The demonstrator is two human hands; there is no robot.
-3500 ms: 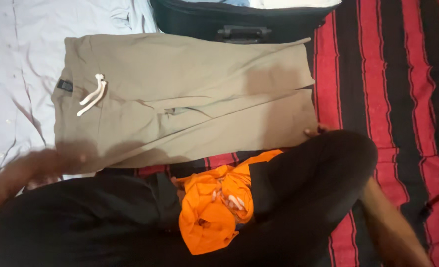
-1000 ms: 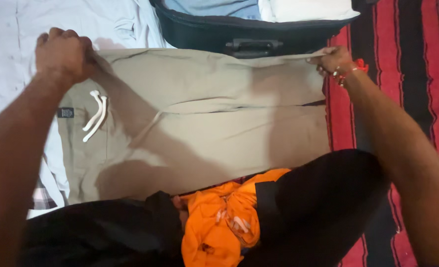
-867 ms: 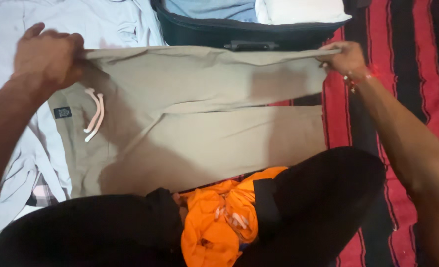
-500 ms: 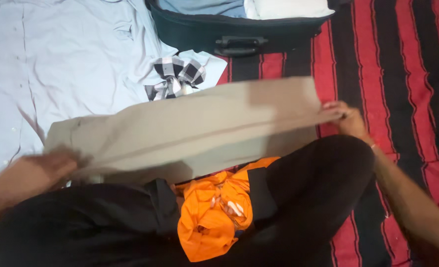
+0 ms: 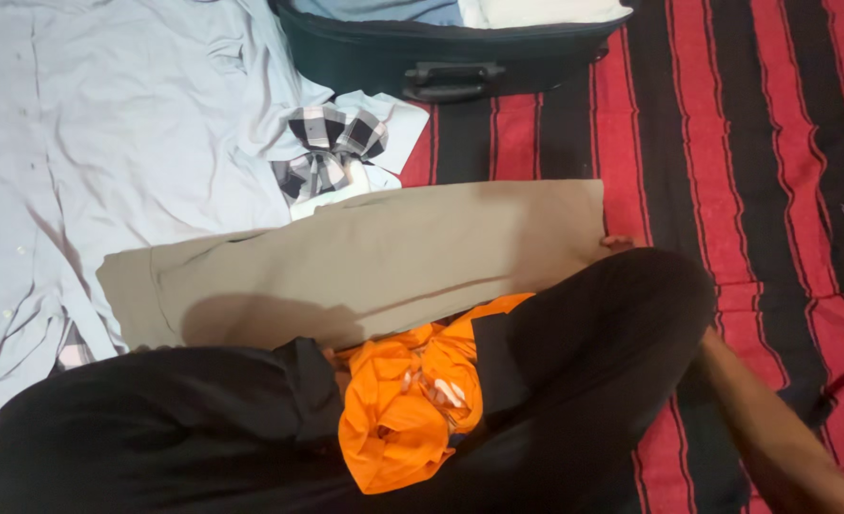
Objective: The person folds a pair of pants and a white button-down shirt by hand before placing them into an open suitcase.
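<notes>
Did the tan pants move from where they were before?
Yes. The tan pants were folded in half toward the person, away from the black suitcase, uncovering a checked cloth between them.

Open suitcase [image 5: 441, 52], checked cloth [image 5: 332, 143]

The person wears black trousers [image 5: 584, 362] and an orange top [image 5: 403, 419], with the right forearm [image 5: 774, 438] bare.

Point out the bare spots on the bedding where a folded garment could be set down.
Free: the striped blanket right of the khaki trousers, and the strip between the trousers and the suitcase. Crowded: the left, under the pale blue shirt and checked cloth; the orange garment fills the lap.
</notes>
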